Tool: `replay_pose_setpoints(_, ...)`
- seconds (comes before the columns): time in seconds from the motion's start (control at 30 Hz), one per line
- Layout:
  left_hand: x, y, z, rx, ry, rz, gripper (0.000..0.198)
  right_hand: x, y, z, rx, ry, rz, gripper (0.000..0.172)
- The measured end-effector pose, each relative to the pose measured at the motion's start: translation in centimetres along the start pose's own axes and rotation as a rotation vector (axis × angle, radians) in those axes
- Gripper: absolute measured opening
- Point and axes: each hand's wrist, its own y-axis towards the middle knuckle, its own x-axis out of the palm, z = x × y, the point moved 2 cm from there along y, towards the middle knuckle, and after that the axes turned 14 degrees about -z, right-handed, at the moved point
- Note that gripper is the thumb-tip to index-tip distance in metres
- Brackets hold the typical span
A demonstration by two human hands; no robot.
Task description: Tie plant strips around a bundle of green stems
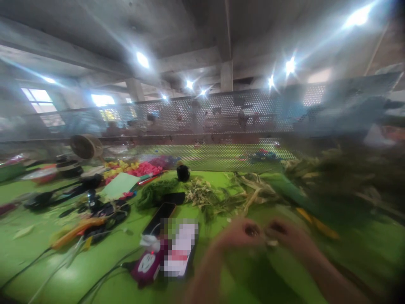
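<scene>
Together, left hand [241,232] and right hand [287,232] curl beside a pale scrap [272,243]; whether either grips it, I cannot tell.

Left hand [239,233] and right hand [289,234] curled, near each other

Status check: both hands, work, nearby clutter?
Left hand and right hand close together, curled; grip unclear, blurred. Small pale bit between them. Dried leaves lie beyond, lit phone to the left.
</scene>
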Motion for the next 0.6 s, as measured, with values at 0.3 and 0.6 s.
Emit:
replay_pose_setpoints(0.3, -0.1, 2.1, -2.5, 0.02, -0.33, 0.404, 0.025, 0.6, 0.0, -0.6, -0.078, -0.058, 0.119, 0.018)
replay_pose_setpoints(0.6, 0.9, 0.9, -0.4, -0.088, 0.375, 0.518, 0.008, 1.3, -0.2, -0.3, -0.152, -0.367, 0.07, 0.022)
